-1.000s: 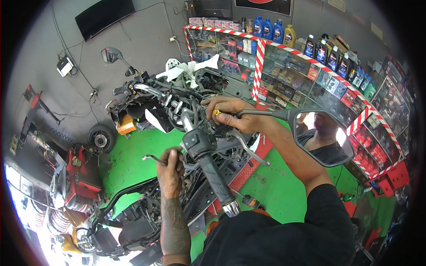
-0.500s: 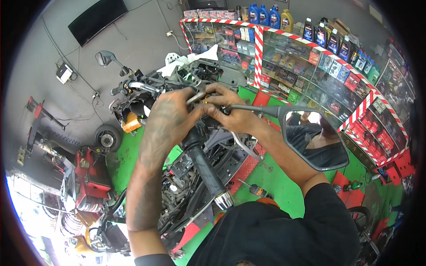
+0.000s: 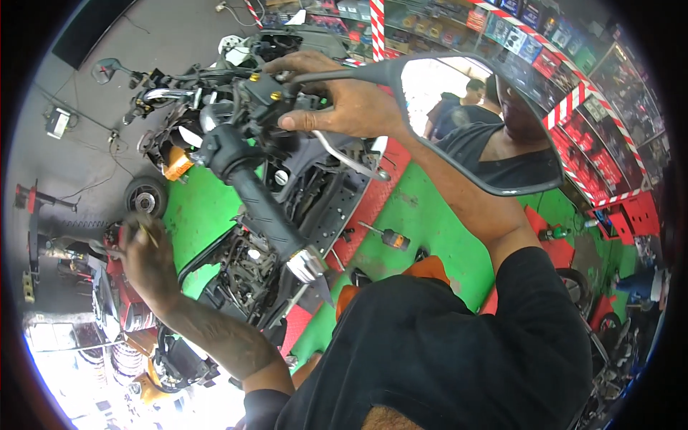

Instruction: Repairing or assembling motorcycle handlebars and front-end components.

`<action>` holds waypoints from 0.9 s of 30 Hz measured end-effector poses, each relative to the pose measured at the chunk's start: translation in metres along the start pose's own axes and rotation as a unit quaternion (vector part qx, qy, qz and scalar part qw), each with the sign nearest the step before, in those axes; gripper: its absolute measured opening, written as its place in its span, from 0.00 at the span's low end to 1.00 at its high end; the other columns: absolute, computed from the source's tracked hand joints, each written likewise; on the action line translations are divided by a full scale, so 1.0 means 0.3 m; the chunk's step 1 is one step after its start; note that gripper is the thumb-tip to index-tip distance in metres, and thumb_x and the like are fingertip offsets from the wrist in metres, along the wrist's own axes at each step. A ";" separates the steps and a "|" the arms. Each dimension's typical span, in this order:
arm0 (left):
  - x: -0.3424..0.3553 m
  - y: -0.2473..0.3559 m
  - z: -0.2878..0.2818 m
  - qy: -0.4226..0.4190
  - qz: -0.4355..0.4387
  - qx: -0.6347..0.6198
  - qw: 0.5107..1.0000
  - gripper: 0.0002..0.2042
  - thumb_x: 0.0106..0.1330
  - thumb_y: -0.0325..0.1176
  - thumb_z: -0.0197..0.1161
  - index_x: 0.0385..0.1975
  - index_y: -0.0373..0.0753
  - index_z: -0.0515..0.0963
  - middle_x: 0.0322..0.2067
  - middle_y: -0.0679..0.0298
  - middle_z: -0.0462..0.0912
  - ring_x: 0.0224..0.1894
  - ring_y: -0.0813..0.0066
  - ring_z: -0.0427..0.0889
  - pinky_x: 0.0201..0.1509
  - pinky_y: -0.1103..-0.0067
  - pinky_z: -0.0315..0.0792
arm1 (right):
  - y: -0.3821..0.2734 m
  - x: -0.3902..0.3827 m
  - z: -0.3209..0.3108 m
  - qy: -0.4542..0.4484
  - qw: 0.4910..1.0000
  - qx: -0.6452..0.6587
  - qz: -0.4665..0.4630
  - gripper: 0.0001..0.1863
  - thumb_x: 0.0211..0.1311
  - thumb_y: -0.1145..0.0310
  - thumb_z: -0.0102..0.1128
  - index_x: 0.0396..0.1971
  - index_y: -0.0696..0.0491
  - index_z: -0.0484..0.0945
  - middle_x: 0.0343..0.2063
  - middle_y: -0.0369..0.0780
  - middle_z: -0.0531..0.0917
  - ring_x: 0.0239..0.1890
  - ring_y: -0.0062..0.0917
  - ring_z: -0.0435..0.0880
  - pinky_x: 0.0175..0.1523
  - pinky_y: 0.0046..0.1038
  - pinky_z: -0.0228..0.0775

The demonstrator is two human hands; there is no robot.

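My left hand (image 3: 148,258), smeared by motion, is held out to the left of the motorcycle, fingers curled round a grey wrench-like tool (image 3: 104,249). Something thin and yellowish shows at its fingers, too blurred to name. On the handlebar, my right hand (image 3: 344,104) lies with fingers and thumb spread about the black brake fluid reservoir (image 3: 266,98), which has gold-coloured screws on top. The stem of the rear-view mirror (image 3: 476,118) passes by those fingers. Below are the black throttle grip (image 3: 266,208) with its silver bar end and the silver brake lever (image 3: 344,154).
The partly stripped motorcycle body (image 3: 244,265) stands on a red ramp (image 3: 383,186) over a green floor. A screwdriver-like tool (image 3: 390,238) lies on the floor. Glass display shelves (image 3: 430,32) line the back right; a loose wheel (image 3: 145,197) leans by the left wall.
My left hand has left the reservoir and swung down to the left with the tool. My right hand stays there, its fingers now spread. The whole view has shifted, showing the mirror larger.
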State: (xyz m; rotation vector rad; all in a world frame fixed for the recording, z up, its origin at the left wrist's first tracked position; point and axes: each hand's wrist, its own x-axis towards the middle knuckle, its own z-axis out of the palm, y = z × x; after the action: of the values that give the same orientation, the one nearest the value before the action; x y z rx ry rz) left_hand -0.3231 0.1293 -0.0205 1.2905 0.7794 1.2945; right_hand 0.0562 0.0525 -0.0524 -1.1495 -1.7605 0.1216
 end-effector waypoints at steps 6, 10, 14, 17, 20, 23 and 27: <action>-0.472 -0.496 -0.053 -0.095 -0.289 0.134 0.943 0.09 0.63 0.37 0.58 0.38 0.40 0.76 0.19 0.75 0.69 0.18 0.88 0.63 0.20 0.85 0.54 | 0.450 -0.727 0.005 0.228 0.959 0.050 0.159 0.33 0.60 0.47 0.68 0.58 0.56 0.75 0.47 0.46 0.81 0.51 0.34 0.82 0.60 0.35 0.72; -0.725 -0.681 0.271 -0.143 -0.399 0.217 0.879 0.11 0.65 0.39 0.60 0.37 0.39 0.81 0.22 0.75 0.72 0.21 0.85 0.66 0.25 0.83 0.60 | 0.102 -0.921 0.037 0.085 0.765 0.296 0.565 0.21 0.71 0.51 0.54 0.46 0.56 0.78 0.38 0.43 0.83 0.42 0.26 0.83 0.49 0.31 0.76; -0.802 -0.818 0.732 -0.325 -0.285 0.321 0.843 0.14 0.64 0.38 0.59 0.41 0.33 0.79 0.24 0.62 0.78 0.26 0.73 0.77 0.32 0.73 0.71 | 0.078 -1.267 0.103 -0.003 0.422 0.593 0.686 0.21 0.72 0.50 0.50 0.46 0.53 0.79 0.43 0.43 0.84 0.47 0.30 0.84 0.54 0.36 0.76; -0.846 -0.841 1.019 -0.372 -0.214 0.406 0.807 0.15 0.63 0.36 0.60 0.46 0.33 0.80 0.34 0.44 0.83 0.41 0.46 0.85 0.46 0.61 0.76 | 0.066 -1.311 0.036 0.032 0.335 0.651 0.680 0.21 0.74 0.50 0.43 0.46 0.50 0.79 0.44 0.40 0.84 0.48 0.31 0.83 0.57 0.38 0.76; -0.869 -0.855 1.172 -0.419 -0.040 0.452 0.786 0.15 0.64 0.37 0.62 0.47 0.35 0.82 0.41 0.46 0.84 0.45 0.46 0.84 0.49 0.62 0.76 | 0.151 -1.365 -0.042 0.150 0.360 0.659 0.643 0.23 0.76 0.53 0.33 0.50 0.49 0.77 0.43 0.38 0.84 0.47 0.29 0.83 0.57 0.37 0.77; -0.870 -0.857 1.247 -0.402 -0.081 0.428 0.806 0.14 0.66 0.37 0.63 0.47 0.36 0.83 0.44 0.49 0.83 0.46 0.48 0.83 0.51 0.63 0.77 | 0.207 -1.386 -0.111 0.185 0.368 0.647 0.641 0.23 0.77 0.56 0.31 0.48 0.50 0.77 0.42 0.38 0.83 0.44 0.27 0.84 0.54 0.34 0.78; -0.856 -0.843 1.282 -0.371 -0.002 0.360 0.856 0.13 0.67 0.27 0.62 0.50 0.34 0.81 0.42 0.51 0.83 0.43 0.52 0.84 0.49 0.67 0.76 | 0.283 -1.383 -0.171 0.190 0.387 0.641 0.635 0.17 0.77 0.57 0.41 0.41 0.51 0.78 0.34 0.35 0.81 0.37 0.26 0.83 0.51 0.34 0.80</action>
State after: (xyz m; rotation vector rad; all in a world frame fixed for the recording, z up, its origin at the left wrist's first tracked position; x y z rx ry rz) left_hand 0.0553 -0.1582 -0.2482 2.1914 0.7011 0.3693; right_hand 0.1747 -0.2279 -0.3510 -0.7804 0.3391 1.6430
